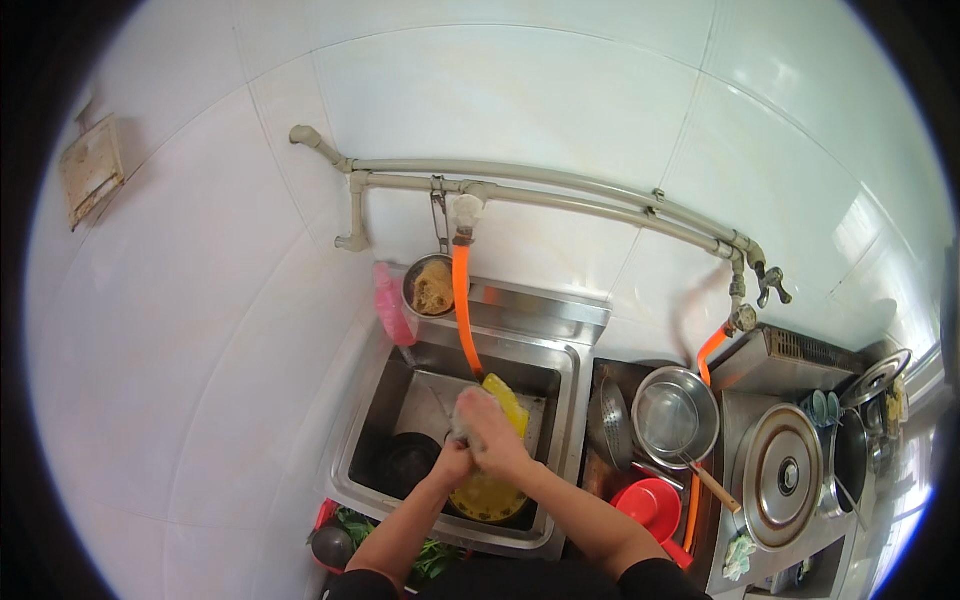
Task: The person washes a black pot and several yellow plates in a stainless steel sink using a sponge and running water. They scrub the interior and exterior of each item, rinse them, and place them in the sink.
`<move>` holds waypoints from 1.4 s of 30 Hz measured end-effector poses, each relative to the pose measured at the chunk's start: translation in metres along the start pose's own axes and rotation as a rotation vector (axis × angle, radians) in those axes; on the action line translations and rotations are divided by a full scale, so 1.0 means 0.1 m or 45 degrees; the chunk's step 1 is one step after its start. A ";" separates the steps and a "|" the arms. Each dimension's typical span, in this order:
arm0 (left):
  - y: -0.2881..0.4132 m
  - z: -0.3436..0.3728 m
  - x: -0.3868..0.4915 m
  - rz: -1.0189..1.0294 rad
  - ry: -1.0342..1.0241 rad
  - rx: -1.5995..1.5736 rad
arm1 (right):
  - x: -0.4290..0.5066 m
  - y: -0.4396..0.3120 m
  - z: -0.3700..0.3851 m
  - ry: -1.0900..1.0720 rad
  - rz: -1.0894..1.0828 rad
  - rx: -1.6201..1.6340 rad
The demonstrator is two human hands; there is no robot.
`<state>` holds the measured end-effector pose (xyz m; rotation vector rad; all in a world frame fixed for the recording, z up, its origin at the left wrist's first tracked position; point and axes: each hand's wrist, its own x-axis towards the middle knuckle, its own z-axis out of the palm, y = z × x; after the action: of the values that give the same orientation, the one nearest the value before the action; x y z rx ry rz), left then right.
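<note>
Both of my hands are close together over the stainless steel sink. My right hand, slightly blurred, presses a pale, greyish cloth-like thing on its left side. Just below, my left hand is curled and touches it or nearly so. A thin line runs up-left from the fingers, but what it belongs to is unclear. Behind my right hand a yellow plastic piece leans in the basin. Under my wrists sits a yellow perforated basket or bowl, partly hidden. A dark round vessel rests at the basin's left.
An orange hose hangs from the wall tap into the sink. A pink bottle and a metal ladle holding a tan scrubber are behind. To the right are a saucepan, a red dipper and a lidded pot. Leafy greens lie in front.
</note>
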<state>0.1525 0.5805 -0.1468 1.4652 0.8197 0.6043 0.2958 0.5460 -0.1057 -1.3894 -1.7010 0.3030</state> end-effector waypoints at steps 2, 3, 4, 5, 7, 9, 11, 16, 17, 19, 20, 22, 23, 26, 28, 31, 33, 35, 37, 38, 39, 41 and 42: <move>-0.09 0.05 0.02 -0.211 0.037 -0.101 | 0.13 -0.07 -0.06 -0.286 -0.149 -0.240; -0.12 0.06 0.02 -0.220 0.031 -0.273 | 0.21 -0.06 -0.11 -0.191 -0.069 -0.316; -0.12 0.04 0.02 -0.246 -0.057 -0.485 | 0.28 -0.01 -0.16 -0.149 0.016 -0.414; -0.11 0.03 0.01 -0.278 -0.155 -0.706 | 0.35 0.08 -0.21 -0.199 0.110 -0.574; -0.04 -0.04 -0.03 -0.272 -0.218 -0.794 | 0.45 0.36 -0.31 -0.201 0.552 0.168; 0.09 -0.11 -0.09 -0.217 -0.225 -0.899 | 0.45 0.68 -0.38 -0.230 0.946 0.788; 0.24 -0.13 -0.16 -0.138 -0.150 -0.998 | 0.38 0.91 -0.38 -0.182 1.271 1.367; 0.38 0.02 -0.05 0.032 0.257 -1.467 | -0.04 0.56 -0.01 0.486 1.346 1.739; 0.34 0.05 0.03 0.168 0.267 -1.559 | -0.09 0.38 0.09 0.387 1.197 1.481; 0.22 0.07 0.21 0.050 0.590 -1.392 | -0.23 0.00 0.28 0.293 0.847 1.022; 0.14 0.07 0.27 0.096 0.606 -1.321 | -0.27 -0.13 0.33 0.247 0.664 0.795; -0.03 0.06 0.33 -0.123 0.595 -1.306 | -0.25 -0.25 0.40 0.063 0.348 0.312; -0.11 0.07 0.32 -0.226 0.624 -1.241 | -0.23 -0.25 0.41 0.148 0.243 0.248; -0.24 0.16 0.16 -0.161 0.366 -1.390 | -0.07 -0.05 0.38 0.155 0.239 -0.086; -0.22 0.21 0.05 -0.215 0.298 -1.399 | 0.02 0.09 0.32 0.309 0.395 -0.416; -0.08 0.15 -0.05 -0.018 0.305 -1.349 | 0.02 0.19 0.19 0.209 0.727 0.235; 0.03 -0.04 -0.05 0.008 0.298 -1.388 | -0.07 0.19 0.07 0.057 0.598 0.246; 0.10 -0.27 -0.08 0.101 0.259 -1.440 | -0.18 0.18 -0.05 -0.133 0.379 0.170; 0.12 -0.46 -0.12 -0.002 0.221 -1.395 | -0.24 0.21 -0.11 -0.344 0.241 -0.056; 0.11 -0.52 -0.14 -0.027 0.169 -1.381 | -0.25 0.23 -0.11 -0.309 0.127 -0.020; 0.09 -0.57 -0.16 -0.093 0.163 -1.373 | -0.24 0.26 -0.10 -0.289 0.118 -0.023; 0.05 -0.60 -0.18 -0.096 0.085 -1.271 | -0.22 0.31 -0.03 -0.204 0.108 0.072; 0.03 -0.61 -0.18 -0.079 0.077 -1.258 | -0.21 0.32 0.02 -0.143 0.109 0.170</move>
<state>0.0942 0.6037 -0.1378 0.5182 0.4774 0.8444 0.3146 0.5392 -0.1383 -1.3698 -1.6817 0.5417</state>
